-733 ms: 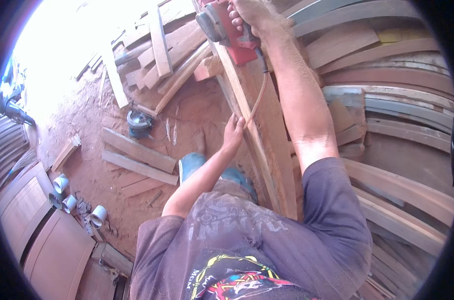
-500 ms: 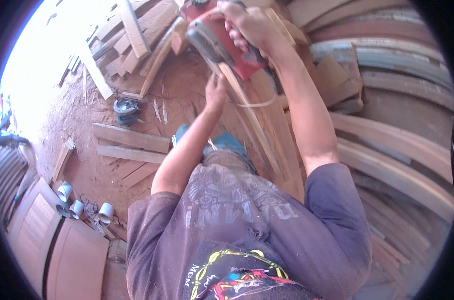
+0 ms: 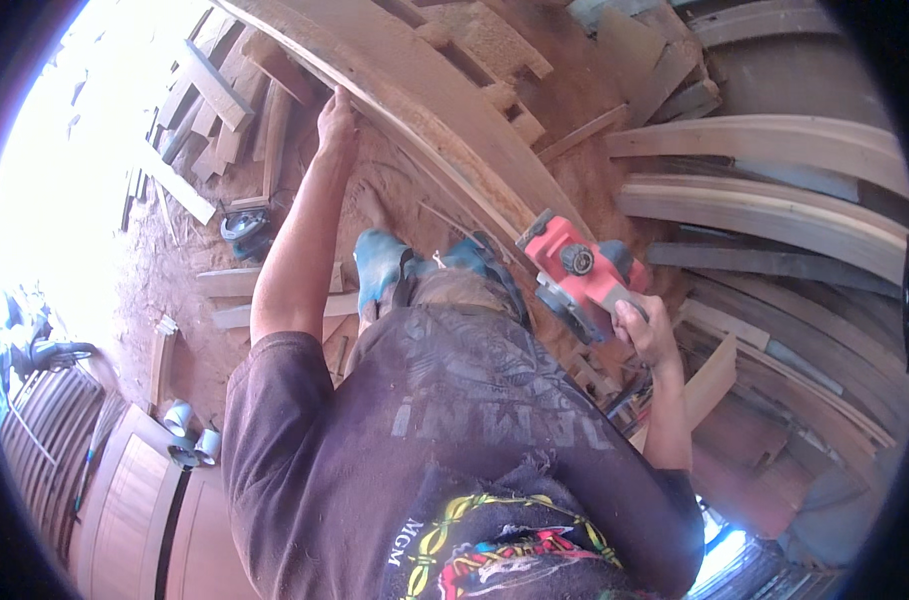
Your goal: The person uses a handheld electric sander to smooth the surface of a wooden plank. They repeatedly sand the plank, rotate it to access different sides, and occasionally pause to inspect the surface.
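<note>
A red and black electric hand planer (image 3: 586, 268) is gripped by its rear handle in my right hand (image 3: 646, 328), right of my body. The planer is close to the near end of a long wooden board (image 3: 414, 85); I cannot tell whether its base touches the wood. The board runs from the upper left down toward the planer. With my arm stretched forward, my left hand (image 3: 337, 122) holds the board's left edge near its far part, fingers closed; the fingertips are partly hidden.
A teal circular saw (image 3: 246, 232) lies on the dusty floor at left. Wood offcuts (image 3: 209, 90) are heaped at the upper left. Curved timber (image 3: 764, 150) is stacked on the right. White cups (image 3: 178, 418) stand beside wooden panels (image 3: 124, 490) at lower left.
The planer has come back with my right hand, from the top of the view to beside my body. My left hand has shifted forward and left, and the view has turned.
</note>
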`<state>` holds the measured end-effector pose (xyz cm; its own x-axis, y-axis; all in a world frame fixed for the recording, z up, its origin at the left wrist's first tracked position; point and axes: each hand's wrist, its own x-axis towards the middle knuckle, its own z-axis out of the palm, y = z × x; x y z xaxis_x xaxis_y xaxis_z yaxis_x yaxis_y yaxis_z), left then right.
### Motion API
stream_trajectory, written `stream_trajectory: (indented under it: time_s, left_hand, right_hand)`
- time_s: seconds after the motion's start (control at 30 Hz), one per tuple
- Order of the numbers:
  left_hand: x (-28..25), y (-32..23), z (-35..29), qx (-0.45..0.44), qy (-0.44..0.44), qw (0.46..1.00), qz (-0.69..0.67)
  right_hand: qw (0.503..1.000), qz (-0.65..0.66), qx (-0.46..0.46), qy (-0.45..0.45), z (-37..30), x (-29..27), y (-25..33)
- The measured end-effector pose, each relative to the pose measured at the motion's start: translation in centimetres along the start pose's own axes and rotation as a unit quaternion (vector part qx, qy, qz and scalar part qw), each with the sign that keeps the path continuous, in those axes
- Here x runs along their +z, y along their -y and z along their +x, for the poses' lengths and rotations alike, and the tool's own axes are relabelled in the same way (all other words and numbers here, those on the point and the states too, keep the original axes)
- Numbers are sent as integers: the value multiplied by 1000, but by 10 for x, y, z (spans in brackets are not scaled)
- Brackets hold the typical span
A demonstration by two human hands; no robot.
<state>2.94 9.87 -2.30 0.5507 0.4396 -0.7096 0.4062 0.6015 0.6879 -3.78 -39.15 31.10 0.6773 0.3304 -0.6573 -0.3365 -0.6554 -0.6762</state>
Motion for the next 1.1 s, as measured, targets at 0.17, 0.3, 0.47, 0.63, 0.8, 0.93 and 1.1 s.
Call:
stream_trajectory:
  time_s: [0.17,0.3,0.47,0.63,0.8,0.93,1.1]
  left_hand:
    - [-3,-9,9,-23,-14,1000,-11]
    - [-2,6,7,39,6,999,8]
    - [24,5,-44,66,1,998,10]
    - [40,17,-94,97,-5,995,15]
    - [57,32,-123,151,-26,987,42]
    - [61,30,-97,112,56,990,-58]
    - [76,58,-41,128,-6,992,-14]
  right_hand:
    - [999,48,5,-6,32,21,24]
    - [998,57,3,12,46,23,40]
    - [997,69,-13,27,56,31,64]
    - [997,58,-37,43,54,37,107]
    - [996,43,-62,49,88,58,153]
    - [997,17,-61,47,186,99,232]
    - [991,-9,-96,87,326,174,347]
